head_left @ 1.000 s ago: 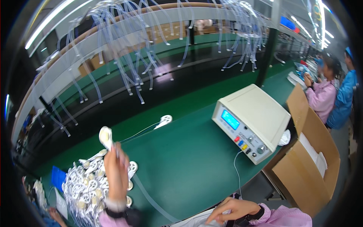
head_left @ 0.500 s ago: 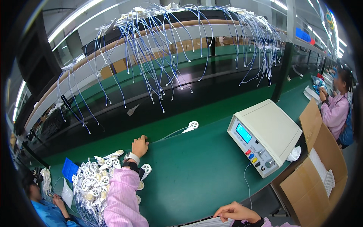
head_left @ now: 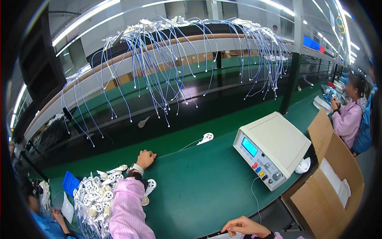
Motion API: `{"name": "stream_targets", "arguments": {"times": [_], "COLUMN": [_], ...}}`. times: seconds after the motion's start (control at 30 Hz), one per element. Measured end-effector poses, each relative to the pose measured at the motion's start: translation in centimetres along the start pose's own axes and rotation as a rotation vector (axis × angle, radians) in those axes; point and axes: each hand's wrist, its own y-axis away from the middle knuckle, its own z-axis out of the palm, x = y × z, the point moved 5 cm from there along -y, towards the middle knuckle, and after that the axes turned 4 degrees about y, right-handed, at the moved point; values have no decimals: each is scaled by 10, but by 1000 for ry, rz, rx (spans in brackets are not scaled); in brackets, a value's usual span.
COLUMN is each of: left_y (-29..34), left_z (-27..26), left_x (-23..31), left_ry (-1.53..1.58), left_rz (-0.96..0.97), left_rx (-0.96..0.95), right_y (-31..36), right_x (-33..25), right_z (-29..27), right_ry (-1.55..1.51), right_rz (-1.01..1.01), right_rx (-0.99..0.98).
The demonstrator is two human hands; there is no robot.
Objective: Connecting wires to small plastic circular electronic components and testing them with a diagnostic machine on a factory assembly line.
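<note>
My left hand (head_left: 146, 159), with a white band at the wrist, reaches to the far edge of the green tabletop. Its fingers are loosely bent, and nothing shows in them. Beside that forearm lies a heap of white wheel-shaped plastic parts with thin cables (head_left: 95, 195); a few sit right of the sleeve, such as a white spoked part (head_left: 151, 185). Farther right, another white spoked part (head_left: 206, 138) lies past the table's far edge, its cable trailing left. My right hand (head_left: 246, 226) hovers at the near edge, fingers apart and drooping, holding nothing visible, near some white strips.
A beige tester (head_left: 274, 147) with a lit blue screen stands at right, its lead hanging down. Beyond is an open cardboard box (head_left: 326, 191) of white strips. Blue and white cables dangle from a rack (head_left: 219, 40). Co-workers sit left and right; a blue bin (head_left: 71, 182) borders the heap.
The whole view has shifted slightly. The lone spoked part and a pale flat piece on the dark strip have moved right relative to the table. Both my hands stay in nearly the same places.
</note>
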Motion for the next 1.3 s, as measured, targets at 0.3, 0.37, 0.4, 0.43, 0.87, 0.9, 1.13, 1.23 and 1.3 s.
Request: {"name": "stream_targets", "arguments": {"times": [0.3,0.37,0.4,0.43,0.87,0.9,1.13,1.23,1.3], "left_y": [-42,-48,-52,-56,-28,-9,96,91,77], "left_z": [57,59,65,69,-11,-22,-81,-85,-95], "left_x": [171,203,214,221,180,176,168,126,113], "left_ry": [198,176,148,119,436,455,571,677,877], "left_rz": [184,165,125,85,135,197,387,199,187], "left_rx": [-25,-12,-73,-134,-429,-456,-142,49,120], "right_y": [1,0,0,1,-2,-3,-3,-7,-5], "right_x": [-2,0,1,2,28,29,28,24,26], "right_z": [-4,-1,1,2,-3,-4,-9,-6,-2], "right_ry": [-56,-70,-100,-94,-5,11,2,35,39], "right_rz": [29,8,-11,-20,-123,-97,-105,-79,-77], "right_rx": [33,45,46,50,-63,-67,-82,-109,-92]}}
